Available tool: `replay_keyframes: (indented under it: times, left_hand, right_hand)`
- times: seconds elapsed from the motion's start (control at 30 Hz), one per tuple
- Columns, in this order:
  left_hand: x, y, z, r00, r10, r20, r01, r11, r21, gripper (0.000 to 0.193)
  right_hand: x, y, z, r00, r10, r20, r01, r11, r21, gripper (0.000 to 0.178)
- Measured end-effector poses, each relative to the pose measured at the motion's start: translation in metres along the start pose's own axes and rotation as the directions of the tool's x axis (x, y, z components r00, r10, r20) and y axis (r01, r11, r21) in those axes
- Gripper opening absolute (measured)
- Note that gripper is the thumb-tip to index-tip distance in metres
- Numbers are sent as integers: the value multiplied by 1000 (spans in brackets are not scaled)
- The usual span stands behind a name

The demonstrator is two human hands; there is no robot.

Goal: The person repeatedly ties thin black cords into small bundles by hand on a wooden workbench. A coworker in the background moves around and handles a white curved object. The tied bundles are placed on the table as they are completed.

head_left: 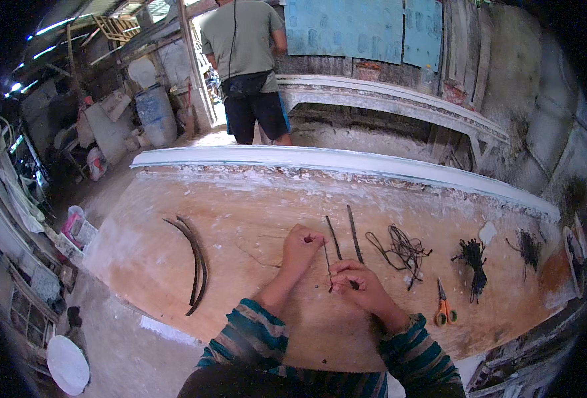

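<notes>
My left hand pinches the upper end of a short thin black cord above the wooden table. At the cord's lower end, my right hand has its fingers closed on it. Just beyond the right hand lie two dark narrow strips, their near ends partly hidden by that hand. A loose tangle of black cord sits to their right. Orange-handled scissors rest right of my right forearm. Two curved dark strips lie together at the left.
Two bundles of short black cords, one nearer and one farther right, lie on the table. A long white moulding runs along the far edge. Beyond it a person stands facing away. A blue barrel stands at back left.
</notes>
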State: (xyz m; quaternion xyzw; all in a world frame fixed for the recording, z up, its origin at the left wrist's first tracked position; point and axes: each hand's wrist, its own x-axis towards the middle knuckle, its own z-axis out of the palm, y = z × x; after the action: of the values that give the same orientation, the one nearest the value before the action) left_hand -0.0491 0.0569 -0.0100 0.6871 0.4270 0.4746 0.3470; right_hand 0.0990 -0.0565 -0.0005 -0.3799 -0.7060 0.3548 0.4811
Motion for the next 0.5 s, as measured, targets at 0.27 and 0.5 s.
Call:
replay_keyframes:
  times: [0.27, 0.5]
  left_hand:
    - [-4, 9, 6, 968, 145, 206, -137, 989, -53, 8]
    - [-28, 11, 25, 773, 218, 596, -35, 953, -302, 4]
  right_hand:
    - [-1, 8, -10, 950, 29, -310, -94, 976, -196, 7]
    - [-1, 26, -34, 787, 32, -616, -197, 960, -201, 10]
